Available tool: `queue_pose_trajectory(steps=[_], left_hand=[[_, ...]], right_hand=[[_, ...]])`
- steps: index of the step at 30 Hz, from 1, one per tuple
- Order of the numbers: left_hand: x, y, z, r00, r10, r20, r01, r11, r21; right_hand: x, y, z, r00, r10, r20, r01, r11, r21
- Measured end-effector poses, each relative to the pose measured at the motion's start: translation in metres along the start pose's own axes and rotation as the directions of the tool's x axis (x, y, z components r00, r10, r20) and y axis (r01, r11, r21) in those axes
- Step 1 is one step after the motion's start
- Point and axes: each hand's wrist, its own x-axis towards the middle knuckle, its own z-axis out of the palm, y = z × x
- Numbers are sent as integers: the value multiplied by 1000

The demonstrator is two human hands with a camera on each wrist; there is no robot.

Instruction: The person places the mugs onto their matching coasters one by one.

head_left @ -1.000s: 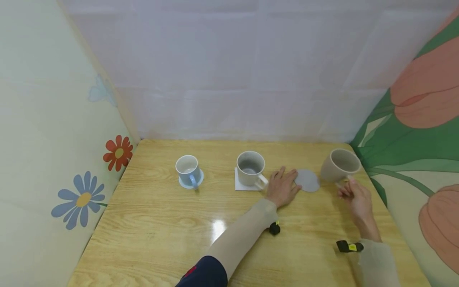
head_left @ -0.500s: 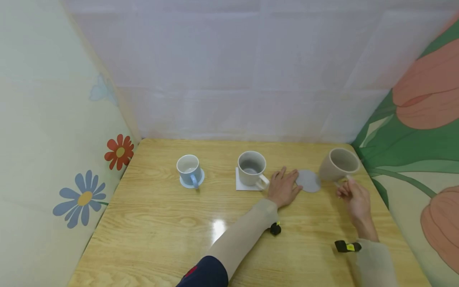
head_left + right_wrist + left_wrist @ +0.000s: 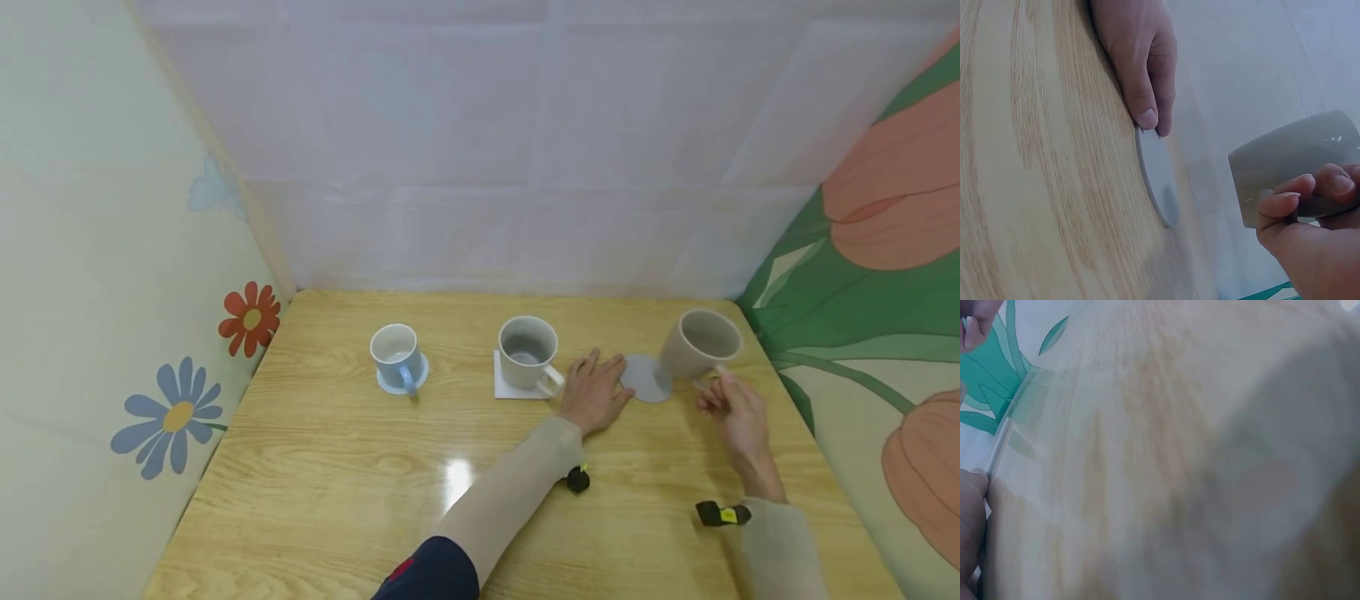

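My right hand (image 3: 738, 417) grips the handle of a grey-beige mug (image 3: 686, 354), which is lifted off the table and tilted a little. In the right wrist view the mug (image 3: 1297, 162) hangs apart from the round grey coaster (image 3: 1159, 178). Flat on the table lies that coaster (image 3: 647, 380), just left of the mug in the head view. My left hand (image 3: 594, 392) rests with fingers spread, its thumb and fingertips touching the coaster's left edge. The left wrist view shows mostly blurred tabletop, with parts of hands at its left edge.
Left of my left hand, a larger pale mug (image 3: 517, 362) stands on a square white coaster (image 3: 504, 388). Further left a small blue-and-white mug (image 3: 390, 354) sits on a round light-blue coaster (image 3: 425, 371). A white cloth (image 3: 480, 167) hangs behind the wooden table (image 3: 330, 467).
My right hand has moved slightly left with the mug, bringing it nearer to the round grey coaster. My left hand has stayed at the coaster's edge.
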Motion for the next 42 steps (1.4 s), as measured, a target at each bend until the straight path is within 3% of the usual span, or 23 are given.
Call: queue_pose_trajectory(steps=[26, 42], left_hand=[[2, -2, -1, 1000, 13, -2, -14, 999, -41], [1, -1, 3, 1000, 11, -9, -11, 1000, 13]], right_hand=[[4, 16, 10, 999, 18, 29, -18, 1000, 11], [0, 24, 11, 998, 19, 52, -22, 999, 41]])
